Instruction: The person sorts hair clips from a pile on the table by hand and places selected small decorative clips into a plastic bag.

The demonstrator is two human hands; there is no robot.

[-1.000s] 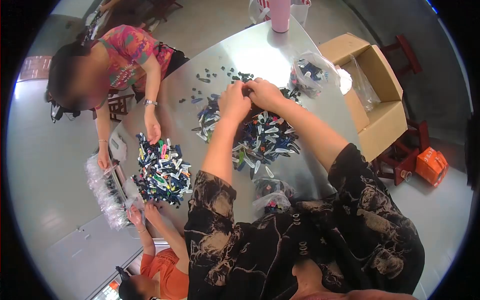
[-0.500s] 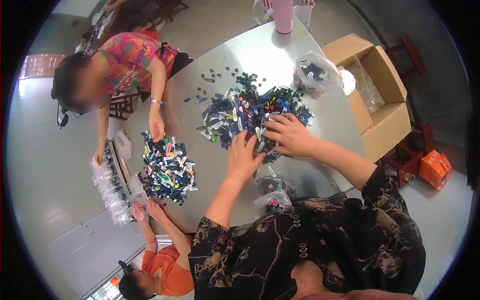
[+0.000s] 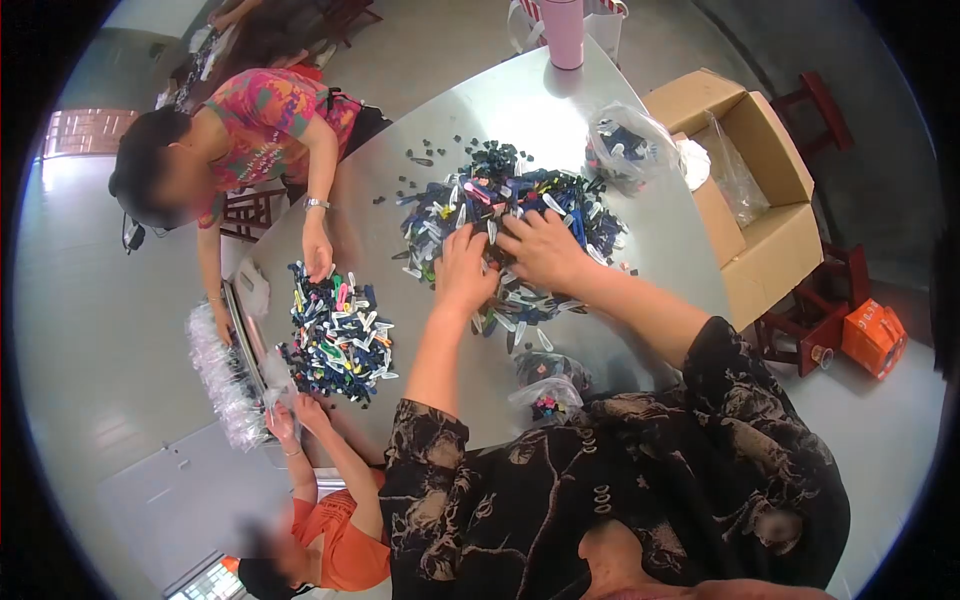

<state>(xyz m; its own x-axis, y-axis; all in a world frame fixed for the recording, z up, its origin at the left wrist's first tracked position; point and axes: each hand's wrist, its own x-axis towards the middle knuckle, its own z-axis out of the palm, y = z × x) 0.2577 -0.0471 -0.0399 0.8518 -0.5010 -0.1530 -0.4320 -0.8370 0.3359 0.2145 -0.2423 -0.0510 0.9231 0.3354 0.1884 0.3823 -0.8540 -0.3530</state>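
Hands in a pile of hair clips, head view. Writing: pale characters on the orange bag [image 3: 875, 338] at far right and lettering on the pink shirt [image 3: 270, 125] and orange shirt [image 3: 355, 545] are too small to read. The left hand [image 3: 465, 272] and right hand [image 3: 545, 255] lie side by side, slightly apart, on the large pile [image 3: 455, 205], fingers bent and loosely spread among the clips; whether any clip is held beneath them cannot be told. The pile, mostly dark, blue and white, lies on the metal table [image 3: 650, 300].

Surroundings: a small pile [image 3: 340, 340] lies to the left, between two co-workers; one co-worker's hand [image 3: 317, 255] hangs at its far edge, another's hands are near its lower edge, beside clear packets [image 3: 222, 380]. A filled upper bag [image 3: 628, 150] stands just beyond the right side of the large pile, a lower bag [image 3: 550, 388] near the person's body. A pink tumbler [image 3: 565, 38] stands at the far edge; an open carton [image 3: 775, 245] adjoins the table on the right.

Change: half a second earlier, both hands were nearer the body and farther right; they now reach deeper into the pile.
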